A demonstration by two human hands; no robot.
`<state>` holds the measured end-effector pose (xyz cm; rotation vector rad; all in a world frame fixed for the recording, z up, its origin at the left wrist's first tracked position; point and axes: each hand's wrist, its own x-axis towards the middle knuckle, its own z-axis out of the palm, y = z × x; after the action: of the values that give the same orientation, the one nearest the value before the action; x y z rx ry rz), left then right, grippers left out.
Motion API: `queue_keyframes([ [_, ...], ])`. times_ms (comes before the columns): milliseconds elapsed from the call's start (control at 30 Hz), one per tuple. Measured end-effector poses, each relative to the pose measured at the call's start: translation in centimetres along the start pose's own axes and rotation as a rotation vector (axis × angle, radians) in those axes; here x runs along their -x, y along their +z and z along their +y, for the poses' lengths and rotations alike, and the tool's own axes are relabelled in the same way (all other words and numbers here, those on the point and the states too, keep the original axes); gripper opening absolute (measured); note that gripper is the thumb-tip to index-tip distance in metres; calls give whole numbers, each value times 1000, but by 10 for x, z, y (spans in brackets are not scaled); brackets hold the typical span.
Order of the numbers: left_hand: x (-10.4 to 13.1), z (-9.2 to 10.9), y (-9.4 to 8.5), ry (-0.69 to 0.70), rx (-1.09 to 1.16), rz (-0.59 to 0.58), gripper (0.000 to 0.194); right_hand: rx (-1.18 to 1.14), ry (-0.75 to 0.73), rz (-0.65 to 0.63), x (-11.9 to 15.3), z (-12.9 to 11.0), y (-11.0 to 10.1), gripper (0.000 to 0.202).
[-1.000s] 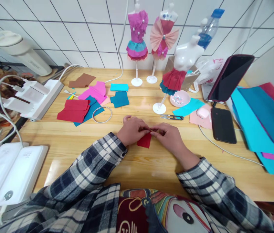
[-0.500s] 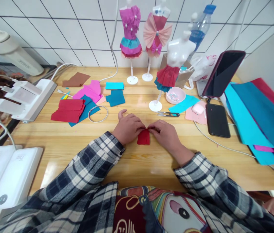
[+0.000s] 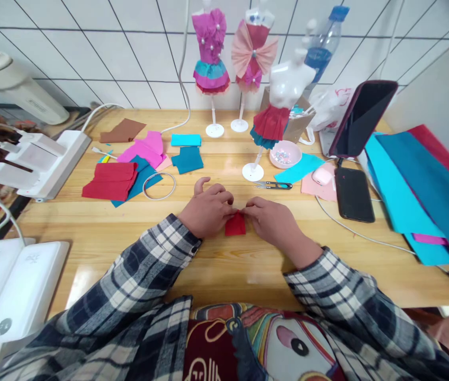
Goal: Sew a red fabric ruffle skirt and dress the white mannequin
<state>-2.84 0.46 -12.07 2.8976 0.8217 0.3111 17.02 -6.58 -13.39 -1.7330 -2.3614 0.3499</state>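
A small red piece of crepe paper or cloth [image 3: 235, 225] lies on the wooden table in front of me. My left hand [image 3: 209, 211] pinches its upper left corner, thumb and fingertips together. At the upper right corner, the fingertips of my right hand [image 3: 270, 219] are closed on the same red piece. Its top edge is partly hidden by my fingers. Beyond my hands stands a small white mannequin [image 3: 288, 84] in a red and teal pleated skirt. Thread snips [image 3: 274, 186] lie just past my right hand.
Folded red pieces [image 3: 109, 180] and a white ring [image 3: 159, 186] lie left. Behind stand two dressed mannequins [image 3: 210, 53]. A pink bowl of beads [image 3: 285, 154], a phone [image 3: 353, 194] and coloured sheets [image 3: 415, 185] are right; a power strip [image 3: 55, 164] is far left.
Both hands stay at the red piece's top edge, with small shifts of the fingers. The right fingers lie a little flatter. The whole view has moved slightly.
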Motion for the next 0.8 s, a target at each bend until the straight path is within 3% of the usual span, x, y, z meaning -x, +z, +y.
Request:
queue_keyframes([
  [200, 3, 5, 0, 51, -72, 54, 19, -174, 212, 43, -6, -2, -6, 24],
  [333, 4, 6, 3, 75, -85, 99, 19, -152, 289, 48, -10, -9, -1, 14],
  [467, 4, 4, 2, -16, 14, 136, 18, -179, 238, 66, -11, -7, 6, 5],
  [600, 3, -2, 0, -208, 245, 140, 38, -284, 96, 242, -6, -4, 7, 5],
  [700, 3, -4, 0, -224, 292, 101, 20, -314, 1, 401, -1, -5, 4, 7],
  [800, 3, -3, 0, -220, 274, 158, 10, -357, 0, 466, 1, -7, 1, 18],
])
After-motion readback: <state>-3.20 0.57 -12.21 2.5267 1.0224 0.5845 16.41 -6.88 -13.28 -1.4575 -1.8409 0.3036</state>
